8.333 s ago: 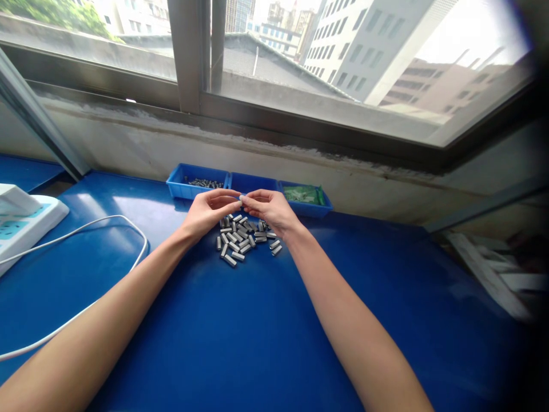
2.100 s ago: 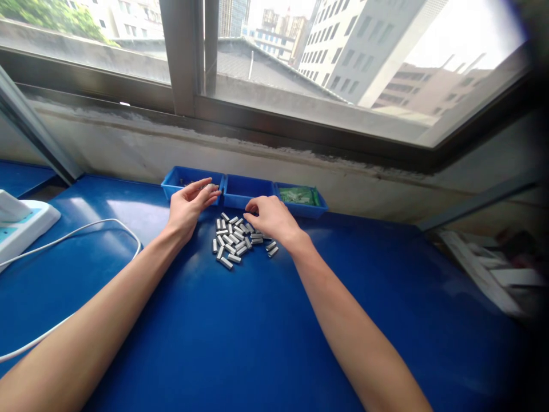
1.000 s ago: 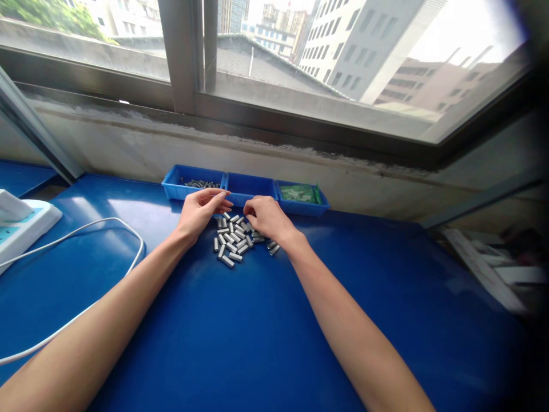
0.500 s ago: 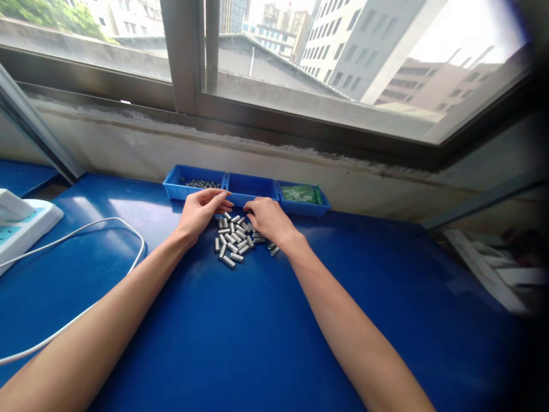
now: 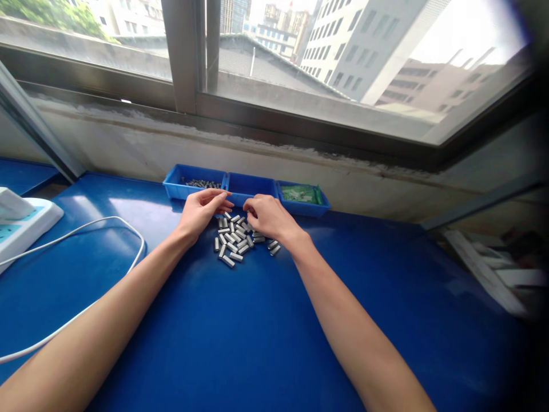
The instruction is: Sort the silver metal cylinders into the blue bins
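Observation:
A loose pile of short silver metal pieces (image 5: 231,243), shaped like hex standoffs, lies on the blue table. My left hand (image 5: 201,209) is just beyond the pile's left side, in front of the bins; its thumb and index finger come together at the tips, and whatever they pinch is too small to make out. Over the pile's far right edge, my right hand (image 5: 268,216) has its fingers curled in a pinch, their tips mostly hidden. Behind the hands, the left blue bin (image 5: 174,186) contains small dark metal parts that look like screws.
A middle blue bin (image 5: 253,184) and a right blue bin (image 5: 306,209) holding a green packet (image 5: 302,193) adjoin the left one, along the wall below the window. At left, a white power strip (image 5: 40,214) and a white cable (image 5: 124,223) lie on the blue table (image 5: 223,332).
My right hand and wrist have shifted very slightly, the wrist a little to the right. My left hand and the pile look the same.

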A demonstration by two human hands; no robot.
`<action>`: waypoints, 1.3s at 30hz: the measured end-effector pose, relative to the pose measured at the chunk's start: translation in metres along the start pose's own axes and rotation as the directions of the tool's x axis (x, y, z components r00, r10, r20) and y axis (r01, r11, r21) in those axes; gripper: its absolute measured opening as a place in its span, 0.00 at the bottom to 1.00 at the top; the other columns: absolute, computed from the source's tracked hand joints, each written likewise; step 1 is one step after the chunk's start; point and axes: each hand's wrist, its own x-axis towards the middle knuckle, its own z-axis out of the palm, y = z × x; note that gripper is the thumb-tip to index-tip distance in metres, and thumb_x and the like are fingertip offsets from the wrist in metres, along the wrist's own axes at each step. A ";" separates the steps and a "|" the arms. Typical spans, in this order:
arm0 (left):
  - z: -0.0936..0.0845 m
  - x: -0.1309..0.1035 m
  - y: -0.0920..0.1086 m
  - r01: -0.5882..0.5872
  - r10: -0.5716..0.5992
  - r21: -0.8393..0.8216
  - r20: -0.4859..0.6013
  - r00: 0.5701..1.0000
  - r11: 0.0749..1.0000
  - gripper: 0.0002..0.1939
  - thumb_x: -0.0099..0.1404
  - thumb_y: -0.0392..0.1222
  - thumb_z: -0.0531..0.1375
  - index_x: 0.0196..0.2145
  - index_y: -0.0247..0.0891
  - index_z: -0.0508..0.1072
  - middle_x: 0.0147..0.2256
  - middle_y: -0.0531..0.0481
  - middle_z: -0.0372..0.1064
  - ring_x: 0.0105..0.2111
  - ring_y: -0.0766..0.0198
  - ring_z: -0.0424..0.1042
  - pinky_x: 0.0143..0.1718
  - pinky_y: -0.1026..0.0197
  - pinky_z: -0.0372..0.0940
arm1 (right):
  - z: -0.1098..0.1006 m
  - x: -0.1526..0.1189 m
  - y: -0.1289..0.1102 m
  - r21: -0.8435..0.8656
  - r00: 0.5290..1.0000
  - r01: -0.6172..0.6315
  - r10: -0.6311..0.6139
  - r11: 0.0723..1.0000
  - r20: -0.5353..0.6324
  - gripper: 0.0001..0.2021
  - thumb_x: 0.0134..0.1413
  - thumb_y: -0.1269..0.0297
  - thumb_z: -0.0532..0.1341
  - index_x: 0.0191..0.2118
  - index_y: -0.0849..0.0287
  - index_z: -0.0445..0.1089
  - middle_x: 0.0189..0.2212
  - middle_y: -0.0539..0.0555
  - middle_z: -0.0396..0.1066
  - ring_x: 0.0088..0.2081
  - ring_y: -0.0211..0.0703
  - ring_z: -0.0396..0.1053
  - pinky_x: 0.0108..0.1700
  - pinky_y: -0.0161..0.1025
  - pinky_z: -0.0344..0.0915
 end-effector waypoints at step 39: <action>0.005 -0.009 0.001 -0.133 0.102 0.167 0.185 0.977 0.977 0.24 0.57 0.54 0.69 0.45 0.35 0.79 0.37 0.43 0.79 0.37 0.56 0.78 0.39 0.60 0.71 | 0.001 0.004 -0.001 0.773 0.991 -0.011 0.111 0.635 -0.078 0.12 0.54 0.63 0.64 0.40 0.55 0.60 0.30 0.48 0.76 0.37 0.43 0.78 0.40 0.36 0.71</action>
